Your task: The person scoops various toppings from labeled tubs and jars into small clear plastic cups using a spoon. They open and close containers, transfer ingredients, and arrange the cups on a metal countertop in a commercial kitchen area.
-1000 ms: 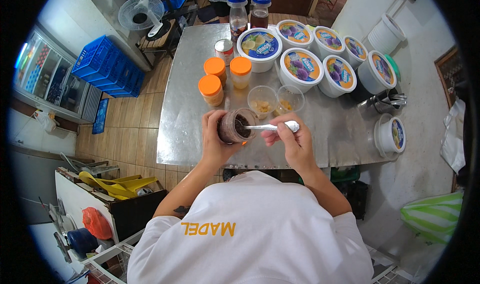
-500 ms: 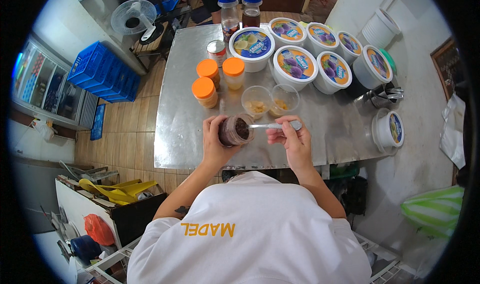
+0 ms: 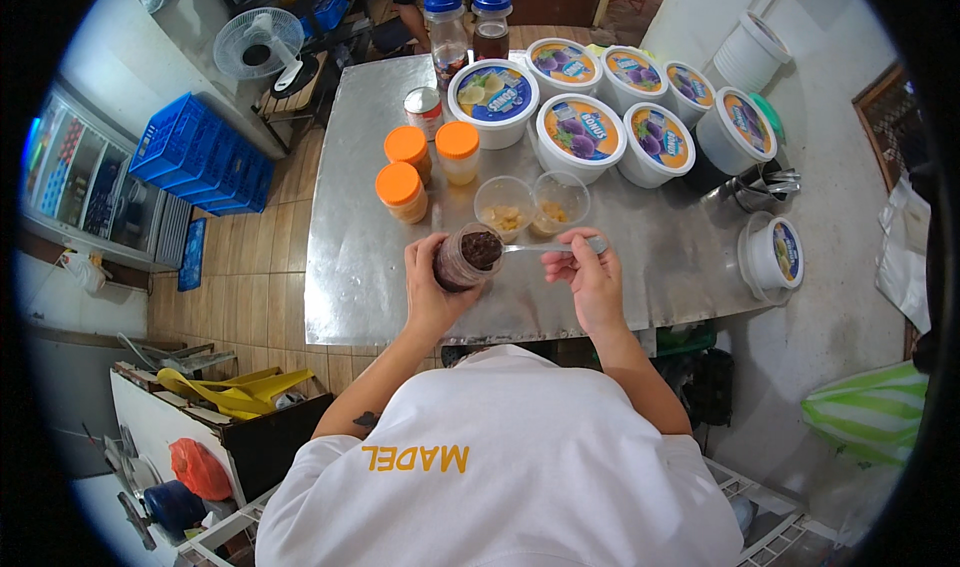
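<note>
My left hand point(image 3: 424, 285) is wrapped around a clear jar point(image 3: 457, 270) of dark brown, chunky contents, tilted toward the right above the table's near edge. A metal spoon point(image 3: 532, 248) is pinched by its handle in my right hand point(image 3: 594, 289). Its bowl is at the jar's mouth, covered by a dark heap. Just beyond the jar stand two clear plastic cups, the left cup point(image 3: 503, 189) and the right cup point(image 3: 563, 183), each with yellowish pieces at the bottom. Three orange-lidded jars point(image 3: 458, 139) are grouped to their left.
Several white tubs with printed lids point(image 3: 580, 132) fill the far right of the metal table point(image 3: 650, 262). Two blue-capped bottles point(image 3: 448, 35) and a can point(image 3: 423, 109) stand at the back. A utensil holder point(image 3: 755, 193) and a smaller tub point(image 3: 776, 253) are at the right.
The spoon's bowl has risen inside the jar, bringing a dark heap up to the mouth. The jar has tipped slightly more toward the right. My view has shifted a little.
</note>
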The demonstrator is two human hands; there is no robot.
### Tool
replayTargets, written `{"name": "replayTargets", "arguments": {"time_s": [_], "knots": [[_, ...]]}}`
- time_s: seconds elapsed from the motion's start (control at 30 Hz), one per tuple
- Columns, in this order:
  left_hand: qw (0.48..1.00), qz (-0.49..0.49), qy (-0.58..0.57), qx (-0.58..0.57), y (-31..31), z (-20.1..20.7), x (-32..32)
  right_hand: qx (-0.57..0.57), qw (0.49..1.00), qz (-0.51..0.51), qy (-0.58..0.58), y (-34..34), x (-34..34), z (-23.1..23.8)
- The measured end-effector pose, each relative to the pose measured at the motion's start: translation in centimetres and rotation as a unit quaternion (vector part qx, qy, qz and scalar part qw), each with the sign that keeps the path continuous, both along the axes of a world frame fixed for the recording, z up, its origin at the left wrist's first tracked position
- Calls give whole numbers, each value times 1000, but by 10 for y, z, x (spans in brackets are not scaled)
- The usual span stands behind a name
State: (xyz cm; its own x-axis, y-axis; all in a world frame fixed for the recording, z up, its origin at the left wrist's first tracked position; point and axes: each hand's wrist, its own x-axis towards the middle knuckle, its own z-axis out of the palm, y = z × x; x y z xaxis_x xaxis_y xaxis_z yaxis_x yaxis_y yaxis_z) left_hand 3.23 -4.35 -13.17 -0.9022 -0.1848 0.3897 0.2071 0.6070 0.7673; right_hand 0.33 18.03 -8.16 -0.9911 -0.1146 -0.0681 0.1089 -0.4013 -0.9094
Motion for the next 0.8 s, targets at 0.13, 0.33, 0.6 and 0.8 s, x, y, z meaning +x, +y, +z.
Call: {"name": "replayTargets", "arguments": {"time_s": [0.13,0.33,0.6,0.8], "knots": [[1000,-1,-11,13,1,-2,-6,-8,1000,-11,1,3,-3,2],[999,-4,-30,22,6,1,-16,-16,999,-28,13,9,-18,3],[997,5,-42,60,7,4,-36,-35,997,-57,34,20,-50,13],[995,24,-46,87,-6,-18,-37,10,996,-69,62,24,-68,0]]}}
